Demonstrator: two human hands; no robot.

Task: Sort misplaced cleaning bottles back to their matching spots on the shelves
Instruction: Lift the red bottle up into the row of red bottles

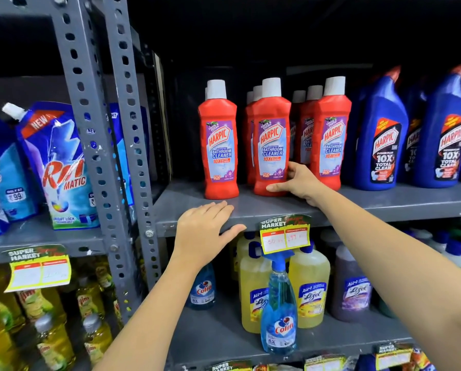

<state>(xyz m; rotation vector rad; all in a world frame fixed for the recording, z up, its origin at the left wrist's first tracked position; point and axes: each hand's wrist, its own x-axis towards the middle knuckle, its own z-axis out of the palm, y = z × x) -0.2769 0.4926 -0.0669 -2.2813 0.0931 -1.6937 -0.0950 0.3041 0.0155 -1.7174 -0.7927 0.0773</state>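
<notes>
Several red Harpic bathroom cleaner bottles with white caps stand on the grey middle shelf (250, 207). My right hand (297, 183) curls around the base of the front centre red bottle (271, 145), fingers touching its lower right side. Another red bottle (218, 145) stands alone to its left. My left hand (202, 234) lies flat, fingers apart, on the shelf's front edge and holds nothing. Blue Harpic toilet cleaner bottles (381, 135) stand to the right. On the shelf below, a blue Colin spray bottle (278, 311) stands in front of yellow Lizol bottles (309, 285).
Perforated grey uprights (90, 135) split the racks. Rin Matic pouches (60, 167) fill the left shelf, with yellow dish-liquid bottles (50, 338) under them. A price tag (285, 232) hangs from the shelf edge. A small Colin bottle (204, 287) and a purple Lizol bottle (353, 287) stand below.
</notes>
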